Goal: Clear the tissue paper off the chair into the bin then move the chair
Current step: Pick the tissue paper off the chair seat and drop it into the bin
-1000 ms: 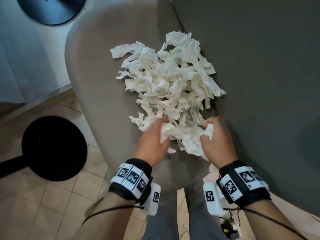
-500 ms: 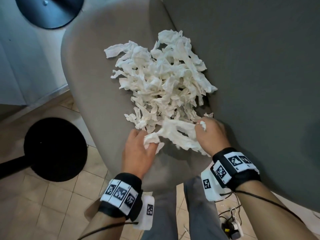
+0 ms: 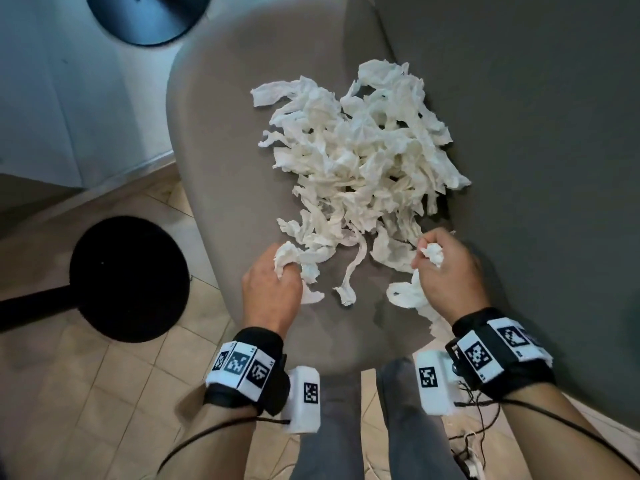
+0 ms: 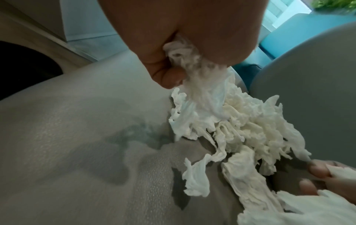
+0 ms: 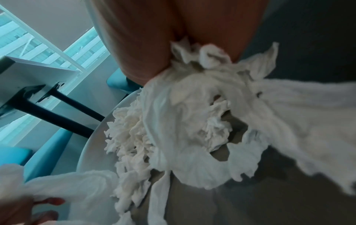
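My left grip (image 3: 272,284) and right grip (image 3: 446,268) each clutch shredded white tissue paper (image 3: 360,157) piled on the grey cushioned chair (image 3: 221,140).

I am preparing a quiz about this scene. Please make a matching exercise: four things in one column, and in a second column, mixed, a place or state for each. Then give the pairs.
Things:
1. left hand
2. tissue pile
3. black round base
4. loose twisted strip

Places or states:
A. on the tiled floor, left of the chair
B. heaped on the seat, beside the backrest
C. grips a wad of tissue
D. lies on the seat between the two hands

Pairs: 1-C, 2-B, 3-A, 4-D
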`<state>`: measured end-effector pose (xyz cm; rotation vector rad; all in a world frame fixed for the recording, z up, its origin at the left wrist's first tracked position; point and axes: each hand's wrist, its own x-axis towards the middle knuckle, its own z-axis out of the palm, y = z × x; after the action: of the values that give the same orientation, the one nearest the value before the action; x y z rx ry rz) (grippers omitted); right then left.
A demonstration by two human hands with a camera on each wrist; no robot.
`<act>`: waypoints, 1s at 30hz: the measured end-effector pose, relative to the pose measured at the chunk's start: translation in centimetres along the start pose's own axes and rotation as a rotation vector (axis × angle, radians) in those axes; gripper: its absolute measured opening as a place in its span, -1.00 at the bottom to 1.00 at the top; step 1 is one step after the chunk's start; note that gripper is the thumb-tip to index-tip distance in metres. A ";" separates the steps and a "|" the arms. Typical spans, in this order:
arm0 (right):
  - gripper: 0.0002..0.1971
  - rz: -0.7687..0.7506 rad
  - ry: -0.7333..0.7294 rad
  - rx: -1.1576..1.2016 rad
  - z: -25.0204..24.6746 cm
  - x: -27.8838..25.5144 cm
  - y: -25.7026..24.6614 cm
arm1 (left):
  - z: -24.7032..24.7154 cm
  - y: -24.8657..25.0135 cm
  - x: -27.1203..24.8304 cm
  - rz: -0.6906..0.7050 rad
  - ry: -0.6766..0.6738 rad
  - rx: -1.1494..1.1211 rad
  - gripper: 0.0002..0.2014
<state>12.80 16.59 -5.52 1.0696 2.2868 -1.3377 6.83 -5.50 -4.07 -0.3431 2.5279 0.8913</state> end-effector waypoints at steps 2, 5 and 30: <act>-0.88 0.016 0.013 0.075 0.2 -0.4 -0.4 | -0.2 0.0 -0.7 -0.023 -0.011 -0.047 -0.80; -0.95 0.001 -0.034 0.159 0.2 -1.0 -1.1 | -0.8 -0.9 -2.1 -0.061 -0.059 -0.172 -0.75; -0.46 -0.149 -0.711 0.300 0.2 -4.1 -5.7 | -0.2 -3.1 -15.1 -0.487 0.174 -0.935 -0.77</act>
<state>11.51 12.88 0.35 0.3813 1.6895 -1.7967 21.12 -6.69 1.62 -1.2834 1.8337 1.8092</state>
